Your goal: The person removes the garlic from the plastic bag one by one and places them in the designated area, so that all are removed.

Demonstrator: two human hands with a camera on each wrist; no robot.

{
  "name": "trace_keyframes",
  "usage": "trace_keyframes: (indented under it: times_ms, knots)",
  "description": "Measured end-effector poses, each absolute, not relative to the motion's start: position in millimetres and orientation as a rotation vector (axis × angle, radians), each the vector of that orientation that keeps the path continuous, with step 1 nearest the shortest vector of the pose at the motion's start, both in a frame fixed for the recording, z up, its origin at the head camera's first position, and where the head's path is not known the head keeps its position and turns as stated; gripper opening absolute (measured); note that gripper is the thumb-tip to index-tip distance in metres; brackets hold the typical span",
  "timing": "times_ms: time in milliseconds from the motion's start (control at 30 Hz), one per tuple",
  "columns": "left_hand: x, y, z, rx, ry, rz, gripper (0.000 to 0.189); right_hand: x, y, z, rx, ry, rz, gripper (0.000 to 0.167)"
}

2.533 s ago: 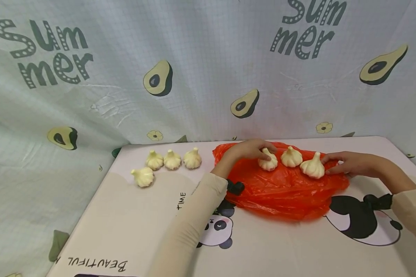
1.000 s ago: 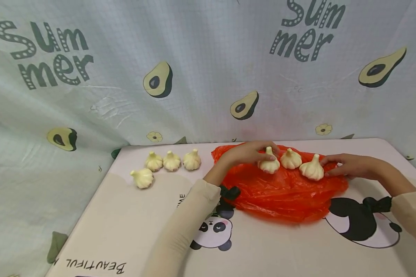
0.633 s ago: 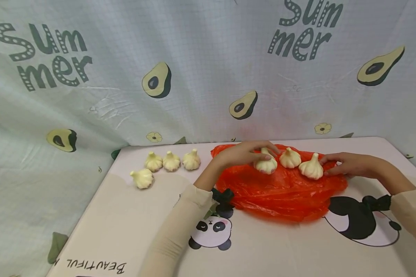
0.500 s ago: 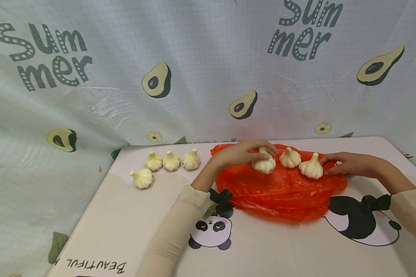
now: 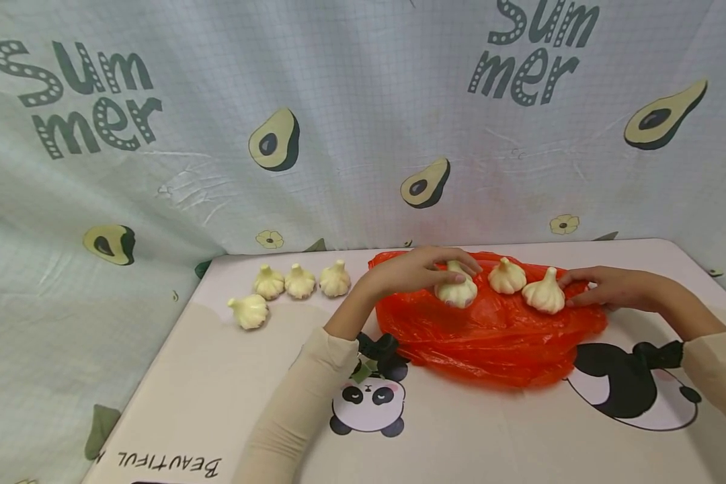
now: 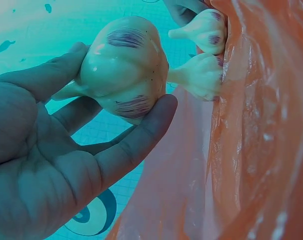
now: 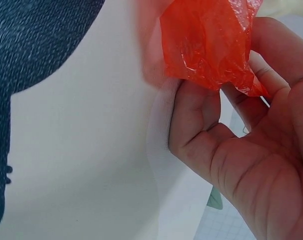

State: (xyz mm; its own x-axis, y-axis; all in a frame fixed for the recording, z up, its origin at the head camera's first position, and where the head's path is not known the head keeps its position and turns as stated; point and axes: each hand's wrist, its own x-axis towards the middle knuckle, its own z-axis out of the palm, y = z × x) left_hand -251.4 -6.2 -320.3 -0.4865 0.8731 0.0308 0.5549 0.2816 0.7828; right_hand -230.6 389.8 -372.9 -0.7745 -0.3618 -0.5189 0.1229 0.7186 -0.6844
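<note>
My left hand holds a garlic bulb over the red plastic bag; I should pinch evenly and avoid snagging the bag below; whether my right hand, rightward, grips anything, I cannot tell

Pale garlic bulb held over crumpled red bag
It has purple streaks, stem upward; two more bulbs rest on the bag

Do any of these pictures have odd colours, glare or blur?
Left wrist: a blue-green cast over the left hand, with glare streaks on the red plastic bag; right wrist: truer colours, but the bag's left edge blurs; head: fairly even light.
</note>
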Motion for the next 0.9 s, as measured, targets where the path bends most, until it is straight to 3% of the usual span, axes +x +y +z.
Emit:
trace_keyframes:
  times_ms: [900]
  knots:
    - [-241,-22,-307,1.339,2.183,0.983,0.031,-232,393,-376,-0.189,2.279,-0.953,0.049]
